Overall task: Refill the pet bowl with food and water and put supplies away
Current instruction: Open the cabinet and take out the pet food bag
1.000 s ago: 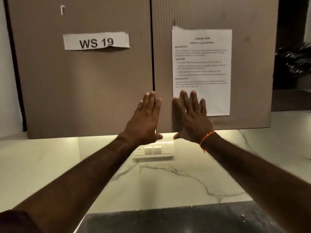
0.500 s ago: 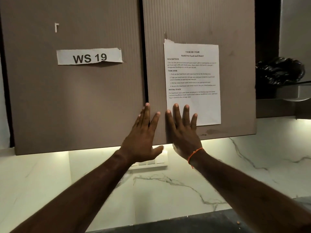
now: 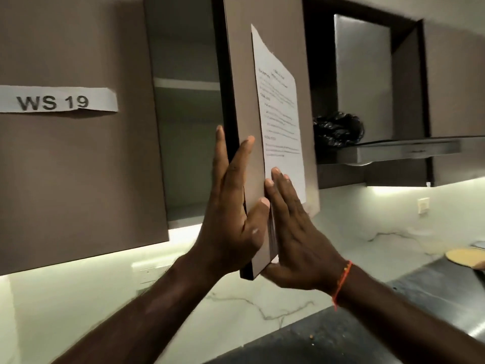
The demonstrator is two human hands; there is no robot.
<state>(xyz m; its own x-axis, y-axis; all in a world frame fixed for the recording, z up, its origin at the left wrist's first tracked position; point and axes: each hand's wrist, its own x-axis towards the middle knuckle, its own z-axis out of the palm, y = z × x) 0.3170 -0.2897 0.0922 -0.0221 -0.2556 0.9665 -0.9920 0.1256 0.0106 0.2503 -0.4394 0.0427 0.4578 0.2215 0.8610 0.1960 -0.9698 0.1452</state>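
Nearest the camera, two bare forearms are reaching up from a dark countertop (image 3: 328,340) flecked with crumbs. The left hand (image 3: 231,219) is gripping the free edge of the right cupboard door (image 3: 265,74), its fingers lying straight and pressed together along the inner side, its thumb hooking round onto the front. The right hand (image 3: 296,232), an orange thread bracelet (image 3: 342,281) circling its wrist, is lying flat on the door's front with fingers slightly spread, fingertips overlapping the taped instruction sheet (image 3: 280,114). The door is standing partly open, showing a cupboard interior (image 3: 186,143) with one shelf; no pet bowl, food or water is showing. The left door (image 3: 73,166) is sitting closed, carrying a "WS 19" label (image 3: 56,99). Further right, a black plastic bag (image 3: 338,128) is resting on a range hood (image 3: 399,149).
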